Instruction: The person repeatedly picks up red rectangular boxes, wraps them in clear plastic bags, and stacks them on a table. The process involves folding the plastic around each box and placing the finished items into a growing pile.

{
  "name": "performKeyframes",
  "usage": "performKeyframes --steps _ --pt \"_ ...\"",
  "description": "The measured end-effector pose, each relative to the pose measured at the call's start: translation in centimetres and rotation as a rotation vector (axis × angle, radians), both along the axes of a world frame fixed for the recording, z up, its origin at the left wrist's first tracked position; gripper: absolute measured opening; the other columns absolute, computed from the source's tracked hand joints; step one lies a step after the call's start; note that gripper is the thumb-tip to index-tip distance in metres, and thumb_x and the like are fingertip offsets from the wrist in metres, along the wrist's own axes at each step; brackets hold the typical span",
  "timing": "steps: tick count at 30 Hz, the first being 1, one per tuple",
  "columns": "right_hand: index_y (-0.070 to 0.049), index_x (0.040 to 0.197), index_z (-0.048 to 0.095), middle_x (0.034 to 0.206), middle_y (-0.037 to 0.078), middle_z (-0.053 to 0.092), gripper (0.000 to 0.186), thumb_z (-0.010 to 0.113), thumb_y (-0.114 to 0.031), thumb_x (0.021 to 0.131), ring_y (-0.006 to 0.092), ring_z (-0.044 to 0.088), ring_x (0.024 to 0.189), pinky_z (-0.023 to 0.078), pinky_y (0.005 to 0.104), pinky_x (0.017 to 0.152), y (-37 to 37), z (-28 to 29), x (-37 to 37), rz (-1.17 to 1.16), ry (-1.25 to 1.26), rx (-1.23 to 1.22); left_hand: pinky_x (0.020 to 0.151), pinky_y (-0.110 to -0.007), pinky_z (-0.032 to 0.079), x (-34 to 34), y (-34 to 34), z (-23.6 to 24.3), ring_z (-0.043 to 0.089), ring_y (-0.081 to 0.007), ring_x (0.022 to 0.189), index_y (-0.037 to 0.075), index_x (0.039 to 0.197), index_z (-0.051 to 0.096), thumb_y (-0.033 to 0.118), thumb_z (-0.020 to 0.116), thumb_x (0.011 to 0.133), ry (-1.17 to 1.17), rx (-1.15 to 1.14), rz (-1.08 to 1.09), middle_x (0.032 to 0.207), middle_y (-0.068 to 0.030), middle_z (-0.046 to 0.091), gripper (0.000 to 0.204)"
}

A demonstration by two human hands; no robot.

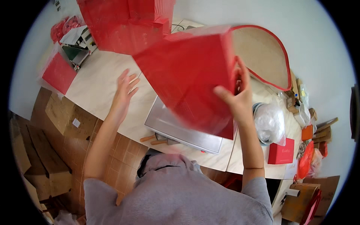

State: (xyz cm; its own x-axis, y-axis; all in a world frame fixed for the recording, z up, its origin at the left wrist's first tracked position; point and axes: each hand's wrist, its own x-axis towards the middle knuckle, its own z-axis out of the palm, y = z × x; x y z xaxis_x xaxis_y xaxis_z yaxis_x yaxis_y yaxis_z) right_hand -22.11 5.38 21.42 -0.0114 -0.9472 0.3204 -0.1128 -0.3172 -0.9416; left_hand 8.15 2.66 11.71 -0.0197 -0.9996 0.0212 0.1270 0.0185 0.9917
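A large red box [187, 80], blurred at its edges, is tilted in the air over the worktable. On its right side my right hand [240, 95] grips it, thumb on the broad face and fingers around the edge. My left hand [125, 90] is raised to the left of the box, apart from it, with fingers spread and nothing in them. Below the box lies a flat silver-topped appliance [180, 125], partly covered from view. Two wooden handles [153, 140] stick out by its front edge.
Stacked red boxes [123, 26] stand at the back left, near a small machine [78, 47]. A red-rimmed beige tray [262, 52] leans at the back. To the right are a plastic-covered bowl [269, 123] and a small red box [281, 152]. Cardboard boxes [48, 165] fill the floor at left.
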Motion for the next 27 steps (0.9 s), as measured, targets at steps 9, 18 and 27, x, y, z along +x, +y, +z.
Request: performKeyframes --steps 9,18,27 --pt "-0.004 0.127 0.047 0.122 0.009 0.055 0.051 0.062 -0.03 0.087 0.0183 0.053 0.111 0.045 0.0311 0.092 -3.9 -1.4 -1.0 0.016 -0.52 0.403 0.108 -0.039 0.025 -1.0 -4.2 2.6 0.03 -0.0206 0.133 0.013 0.146 0.021 0.073 0.027 0.086 0.0 0.168 -0.388 0.143 -0.0074 0.034 0.085" --pt "-0.007 0.129 0.046 0.126 0.007 0.053 0.054 0.06 -0.039 0.088 0.0189 0.051 0.114 0.041 0.032 0.096 -8.1 -3.3 10.5 0.078 -0.432 0.487 0.109 -0.039 0.024 9.7 -5.8 0.1 0.026 -0.0259 0.134 0.001 0.144 0.012 0.063 0.049 0.084 0.04 0.079 -0.293 0.145 -0.016 0.026 0.093" --pt "-0.005 0.139 0.032 0.14 0.009 0.04 0.07 0.045 -0.053 0.091 0.0225 0.038 0.128 0.03 0.0376 0.107 -15.3 -8.0 28.6 0.411 -0.388 0.391 0.108 -0.039 0.024 25.8 -4.3 -3.6 0.027 -0.0255 0.133 0.008 0.144 0.013 0.045 0.06 0.084 0.026 -0.177 0.161 0.141 -0.0144 0.03 0.085"
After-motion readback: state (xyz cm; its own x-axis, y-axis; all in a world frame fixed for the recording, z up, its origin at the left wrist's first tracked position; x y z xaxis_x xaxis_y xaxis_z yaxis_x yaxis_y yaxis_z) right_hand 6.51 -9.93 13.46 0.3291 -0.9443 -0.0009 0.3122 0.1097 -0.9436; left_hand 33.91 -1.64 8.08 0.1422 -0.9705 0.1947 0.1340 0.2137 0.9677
